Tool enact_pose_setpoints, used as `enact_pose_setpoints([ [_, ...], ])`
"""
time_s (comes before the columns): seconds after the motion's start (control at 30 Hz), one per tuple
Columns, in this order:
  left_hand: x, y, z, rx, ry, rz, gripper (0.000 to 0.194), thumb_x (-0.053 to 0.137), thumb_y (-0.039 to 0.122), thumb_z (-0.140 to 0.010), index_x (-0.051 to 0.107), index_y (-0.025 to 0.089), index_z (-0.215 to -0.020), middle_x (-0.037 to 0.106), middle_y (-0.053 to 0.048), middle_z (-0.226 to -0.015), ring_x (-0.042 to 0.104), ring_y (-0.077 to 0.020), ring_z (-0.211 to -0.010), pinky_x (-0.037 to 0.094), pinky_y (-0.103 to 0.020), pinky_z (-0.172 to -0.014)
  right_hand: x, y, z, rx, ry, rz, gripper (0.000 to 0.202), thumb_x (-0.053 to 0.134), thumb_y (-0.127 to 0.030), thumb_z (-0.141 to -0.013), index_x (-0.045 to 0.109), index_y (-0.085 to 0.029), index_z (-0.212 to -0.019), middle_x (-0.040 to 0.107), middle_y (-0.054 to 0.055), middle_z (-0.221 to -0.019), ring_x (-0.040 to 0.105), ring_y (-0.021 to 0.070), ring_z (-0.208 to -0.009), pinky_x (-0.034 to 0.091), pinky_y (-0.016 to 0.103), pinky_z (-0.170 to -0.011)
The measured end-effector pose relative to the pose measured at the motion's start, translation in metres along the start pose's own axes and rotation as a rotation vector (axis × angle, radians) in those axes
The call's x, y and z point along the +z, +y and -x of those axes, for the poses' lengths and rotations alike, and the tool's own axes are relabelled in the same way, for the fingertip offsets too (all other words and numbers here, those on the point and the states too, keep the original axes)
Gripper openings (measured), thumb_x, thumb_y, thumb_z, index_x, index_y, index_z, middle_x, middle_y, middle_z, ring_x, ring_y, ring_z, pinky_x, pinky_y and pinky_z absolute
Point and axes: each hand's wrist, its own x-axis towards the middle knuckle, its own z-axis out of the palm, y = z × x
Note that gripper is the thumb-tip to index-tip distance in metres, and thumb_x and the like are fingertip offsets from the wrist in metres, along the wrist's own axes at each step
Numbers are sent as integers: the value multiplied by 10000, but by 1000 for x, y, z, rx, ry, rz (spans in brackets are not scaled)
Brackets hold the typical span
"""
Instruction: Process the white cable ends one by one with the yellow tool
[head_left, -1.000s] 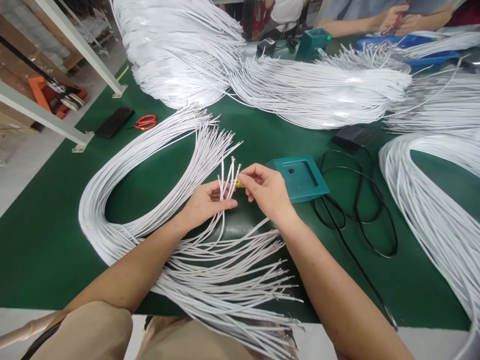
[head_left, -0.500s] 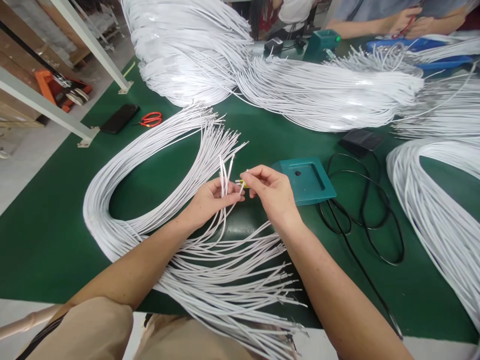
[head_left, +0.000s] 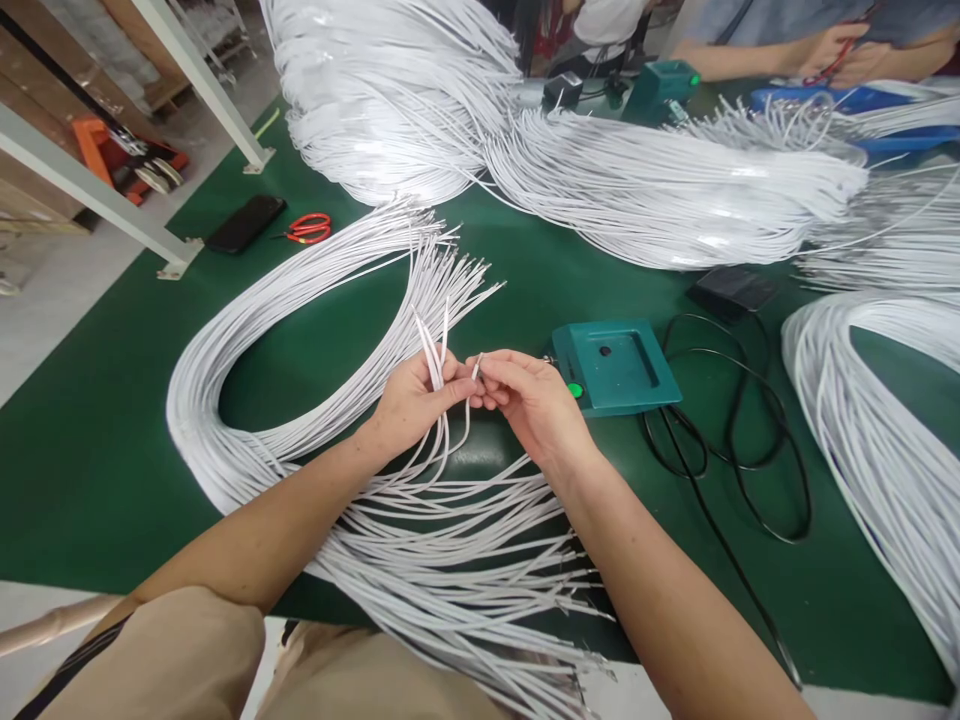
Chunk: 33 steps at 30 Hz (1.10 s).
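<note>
My left hand (head_left: 411, 402) is closed on a few white cables (head_left: 431, 352) whose ends stick up between its fingers. The fingertips of my right hand (head_left: 534, 398) are pinched around the tip of one white cable (head_left: 475, 369), right beside my left thumb. Both hands meet over the table, fingers nearly touching. Whatever else lies between the fingertips is hidden. Beneath my forearms, the loose ends of a looped white cable bundle (head_left: 196, 400) fan out toward the table's front edge.
A teal device (head_left: 667, 385) with a lit green button sits right of my hands, its black cord (head_left: 694, 480) trailing. Red-handled scissors (head_left: 309, 228) and a black phone (head_left: 246, 222) lie back left. Large white cable bundles (head_left: 675, 190) fill the back; a co-worker's hands (head_left: 844, 55) are beyond.
My right hand has turned and lowered slightly against the left. The yellow piece that showed between the fingers is now out of sight. A green light shows on the teal device.
</note>
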Motion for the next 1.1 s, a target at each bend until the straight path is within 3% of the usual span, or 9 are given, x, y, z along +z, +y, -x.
enact_pose_setpoints([
  [0.1,0,1,0,-15,-39,-5,358,719,237,-755,368,184,-705,625,39,-673,658,-116,-642,535,-265,-666,0,-2,0,5,-18,-11,236,691,-286,-736,589,-154,-570,504,-26,-547,475,89,-537,337,247,-543],
  [0.3,3,1,3,-47,-130,-21,346,675,232,-792,340,190,-716,668,14,-723,667,-121,-650,523,-262,-655,0,-8,1,10,-31,17,336,653,-466,-773,641,-156,-644,419,-54,-498,422,84,-468,334,251,-502],
  [0.43,3,1,3,-45,-140,-86,342,672,229,-791,344,189,-704,644,25,-700,651,-107,-631,494,-225,-594,-3,-5,1,50,-65,21,329,710,-446,-745,626,-153,-621,387,-64,-496,404,81,-477,361,253,-521],
  [0.77,-4,-5,0,-23,-58,3,269,696,231,-783,435,176,-819,637,25,-755,648,-99,-657,554,-262,-684,-7,-2,0,103,-91,-137,264,758,-371,-715,710,-147,-846,543,-27,-639,502,94,-629,425,261,-667],
  [0.87,-5,-5,-1,22,-69,-19,297,688,234,-796,478,183,-999,650,8,-782,653,-108,-664,522,-216,-604,-6,-2,1,43,-20,-47,224,733,-342,-732,720,-152,-851,592,-10,-684,501,93,-631,423,262,-661],
  [1.0,-5,-4,0,43,-111,-47,511,656,275,-826,457,217,-1292,597,9,-783,635,-111,-673,477,-175,-498,-2,-2,2,-134,91,236,196,679,-356,-769,718,-168,-807,632,-2,-716,518,104,-645,429,268,-657],
  [1.1,-6,-4,0,0,-146,-59,493,630,310,-846,495,230,-1313,556,5,-784,611,-104,-685,448,-152,-449,-1,0,3,-274,158,489,113,649,-283,-781,689,-177,-776,655,1,-747,560,124,-675,452,276,-681],
])
